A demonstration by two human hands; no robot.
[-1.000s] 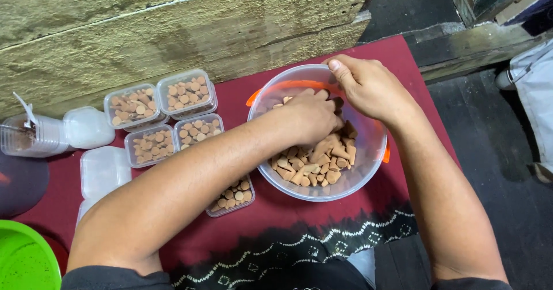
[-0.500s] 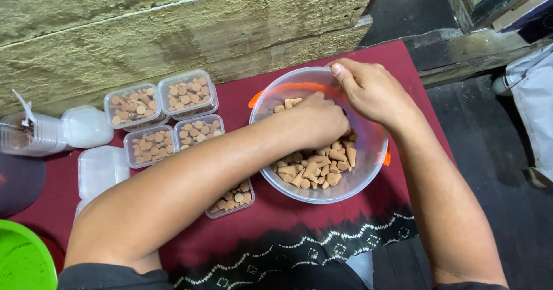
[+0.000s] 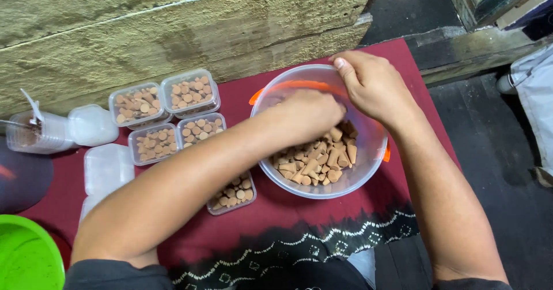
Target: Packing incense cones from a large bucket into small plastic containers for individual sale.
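Note:
A clear plastic bowl [image 3: 368, 169] with orange handles sits on the dark red cloth and holds a heap of tan cone-shaped pieces [image 3: 322, 160]. My left hand [image 3: 308, 114] reaches into the bowl with fingers curled down among the cones; what it holds is hidden. My right hand [image 3: 371, 85] grips the bowl's far rim, thumb over the edge. A small clear box [image 3: 233, 195] partly filled with cones lies under my left forearm.
Three small clear boxes [image 3: 170, 114] filled with cones stand at the left. Clear lids [image 3: 106, 166] and a clear cup [image 3: 34, 131] lie further left, a green basin [image 3: 26, 258] at the bottom left. A stone wall [image 3: 173, 25] runs behind.
My left hand has shifted slightly up and back inside the bowl, fingers still buried in the cones. My right hand stays on the rim. The view moved a little.

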